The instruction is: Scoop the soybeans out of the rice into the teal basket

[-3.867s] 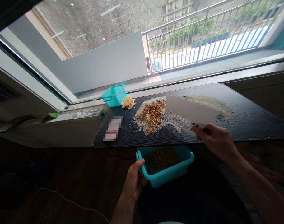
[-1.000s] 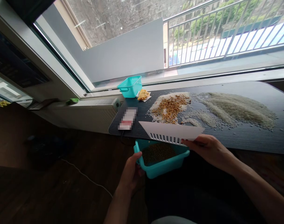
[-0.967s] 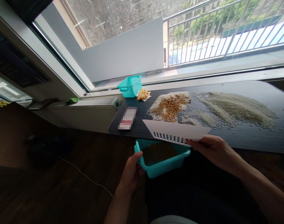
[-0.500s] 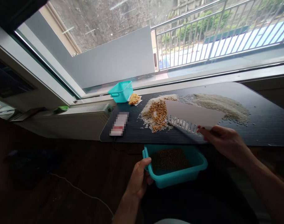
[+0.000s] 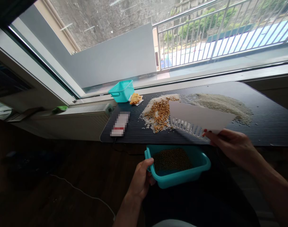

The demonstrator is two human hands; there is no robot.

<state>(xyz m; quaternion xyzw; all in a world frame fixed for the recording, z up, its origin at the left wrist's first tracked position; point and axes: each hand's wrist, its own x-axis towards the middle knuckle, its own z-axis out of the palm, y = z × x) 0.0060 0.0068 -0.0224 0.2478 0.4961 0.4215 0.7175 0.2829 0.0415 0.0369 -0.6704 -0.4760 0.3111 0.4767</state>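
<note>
My left hand grips the left end of a turquoise plastic basin, thumb over its rim. Brownish round beans cover much of the basin's bottom. It is held just below the front edge of the dark table. In my right hand is a thin white sheet with a row of slots, pinched near its right end. The sheet is tilted above the table, its left end beside a heap of yellow beans mixed with white grains. Behind the sheet lies a spread of pale grains.
A second turquoise basin stands at the table's far left corner beside a yellow crumpled item on white paper. A blurred-out phone-like object lies on the left, with a cable. Beyond are a radiator and a window.
My right hand has shifted slightly right, and the slotted sheet's right end has moved right with it. The left hand and the basin stay nearly where they were.
</note>
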